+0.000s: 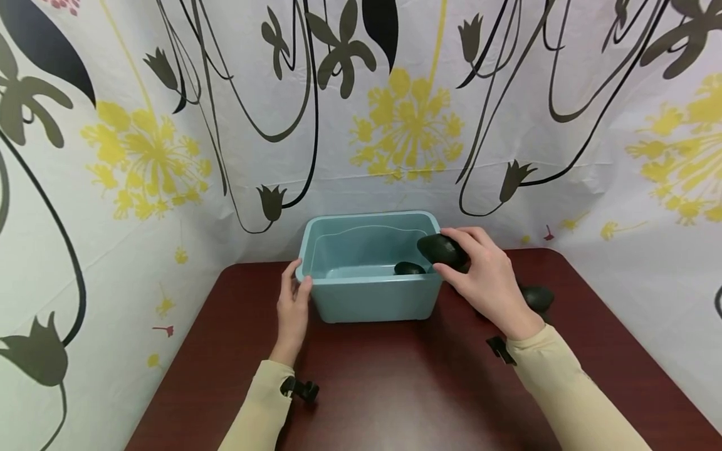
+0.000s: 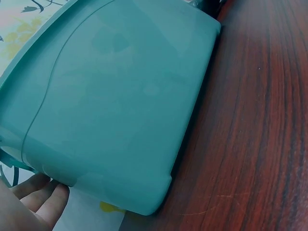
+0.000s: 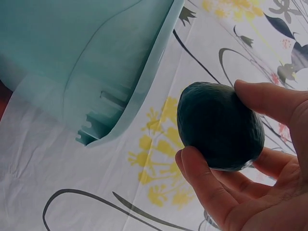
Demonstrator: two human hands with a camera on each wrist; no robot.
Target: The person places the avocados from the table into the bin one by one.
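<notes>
Head view: the avocado sits pinched between the thumb and fingers of my right hand, parted just to its width, by the bin's right rim. Another avocado lies inside. My left hand grips the bin's left rim.

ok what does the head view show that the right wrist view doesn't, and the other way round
Only the head view: the left hand at the left end of the bin, an avocado lying inside, and another avocado on the table to the right, partly hidden by the right arm.

Only the right wrist view: notched ribs under the bin's rim.

Both: the right hand holding the held avocado between thumb and fingers, part of the bin, and the patterned backdrop.
</notes>
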